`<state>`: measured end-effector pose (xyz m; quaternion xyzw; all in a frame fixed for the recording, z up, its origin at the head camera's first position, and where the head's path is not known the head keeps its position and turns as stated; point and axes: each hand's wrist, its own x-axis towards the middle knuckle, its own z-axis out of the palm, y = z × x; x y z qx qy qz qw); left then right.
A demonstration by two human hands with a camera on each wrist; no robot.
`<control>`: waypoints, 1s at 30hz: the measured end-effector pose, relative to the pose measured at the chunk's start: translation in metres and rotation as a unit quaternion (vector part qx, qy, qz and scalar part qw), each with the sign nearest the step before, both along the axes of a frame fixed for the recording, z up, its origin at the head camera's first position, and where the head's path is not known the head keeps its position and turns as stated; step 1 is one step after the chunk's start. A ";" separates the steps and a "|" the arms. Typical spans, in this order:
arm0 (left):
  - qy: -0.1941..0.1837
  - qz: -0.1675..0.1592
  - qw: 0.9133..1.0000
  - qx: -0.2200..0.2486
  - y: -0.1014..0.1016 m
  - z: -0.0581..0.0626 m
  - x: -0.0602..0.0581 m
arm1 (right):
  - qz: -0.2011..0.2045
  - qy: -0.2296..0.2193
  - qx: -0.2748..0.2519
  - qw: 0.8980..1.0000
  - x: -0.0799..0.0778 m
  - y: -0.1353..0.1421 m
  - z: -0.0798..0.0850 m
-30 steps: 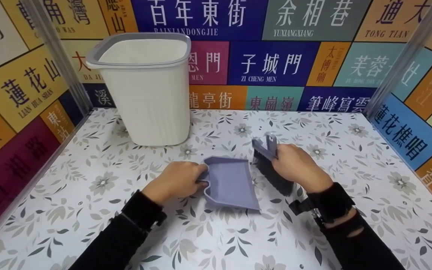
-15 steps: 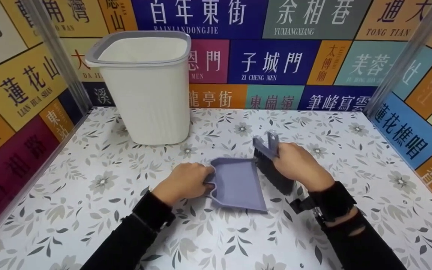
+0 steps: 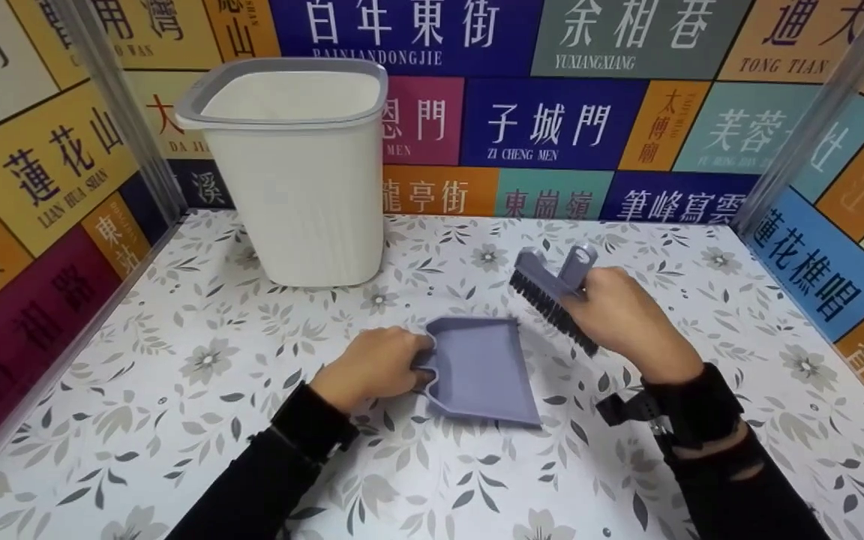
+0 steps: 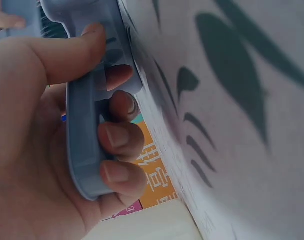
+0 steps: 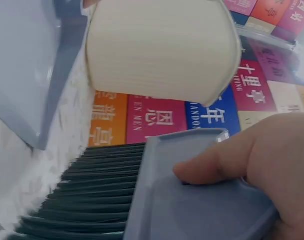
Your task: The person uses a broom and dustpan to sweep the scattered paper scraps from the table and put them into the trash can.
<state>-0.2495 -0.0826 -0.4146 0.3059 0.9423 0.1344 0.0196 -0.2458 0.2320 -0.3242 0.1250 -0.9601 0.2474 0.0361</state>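
Note:
A grey-purple dustpan (image 3: 481,367) lies on the flowered tabletop, its flat edge facing right. My left hand (image 3: 376,364) grips its handle; the left wrist view shows the fingers curled round that handle (image 4: 84,145). To the right of the dustpan, my right hand (image 3: 623,319) holds a small hand brush (image 3: 548,281) with a grey-purple back and dark bristles. The bristles are apart from the dustpan and appear raised off the table. In the right wrist view the thumb presses on the brush's back (image 5: 191,200), and the dark bristles (image 5: 97,192) point left.
A white waste bin (image 3: 304,202) with a grey rim stands upright at the back left. Its inside bottom is hidden. Walls (image 3: 552,124) covered in coloured signs border the patterned tabletop (image 3: 432,480) at the back and both sides.
The dustpan and left hand have shifted right. The right hand has lifted the brush and moved it up and to the right, away from the dustpan, tilting its bristles into view.

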 end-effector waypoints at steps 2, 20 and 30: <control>-0.001 -0.002 1.000 0.000 0.000 0.000 0.000 | 0.023 0.047 -0.001 0.999 0.006 -0.003 0.002; 0.002 0.005 1.000 0.003 -0.002 -0.001 -0.003 | 0.286 0.075 0.106 0.949 0.023 -0.053 -0.041; 0.015 0.008 1.000 -0.002 -0.001 0.000 -0.002 | 0.301 -0.030 0.147 0.942 0.021 -0.050 -0.052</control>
